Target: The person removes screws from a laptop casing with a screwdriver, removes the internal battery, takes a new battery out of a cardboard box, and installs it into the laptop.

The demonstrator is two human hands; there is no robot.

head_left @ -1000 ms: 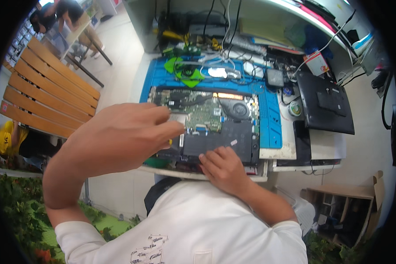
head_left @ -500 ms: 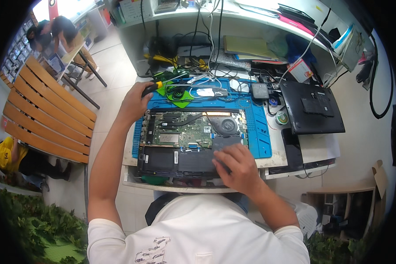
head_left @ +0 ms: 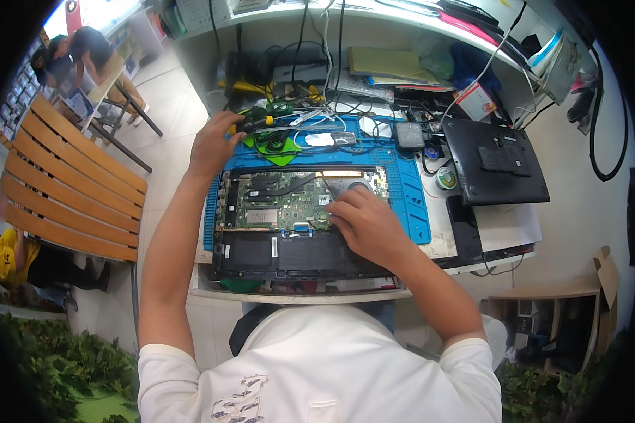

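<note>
An opened laptop base (head_left: 226, 264) lies on a blue work mat (head_left: 418, 211), its green circuit board (head_left: 300, 204) and black battery (head_left: 310, 257) exposed. My left hand (head_left: 213, 146) is at the mat's far left corner, fingers closed around the yellow end of a screwdriver (head_left: 233, 130). Close by, a second black-and-yellow handle (head_left: 257, 117) lies among cables. Over the right part of the board is my right hand (head_left: 367, 222), fingertips bunched beside the fan (head_left: 360, 187), which it partly covers. Whatever those fingertips may hold is too small to make out.
A black laptop part (head_left: 497, 166) lies at the right, with a dark phone (head_left: 463, 227) and a solder spool (head_left: 445, 178) beside it. A grey adapter (head_left: 409, 135) and tangled cables line the back. A slatted wooden bench (head_left: 77, 183) stands left; people are beyond it.
My right hand has moved up from the battery to the board beside the fan. My left hand has shifted slightly away from me, and a black-and-yellow handle now lies ahead of it. The view has shifted slightly.
</note>
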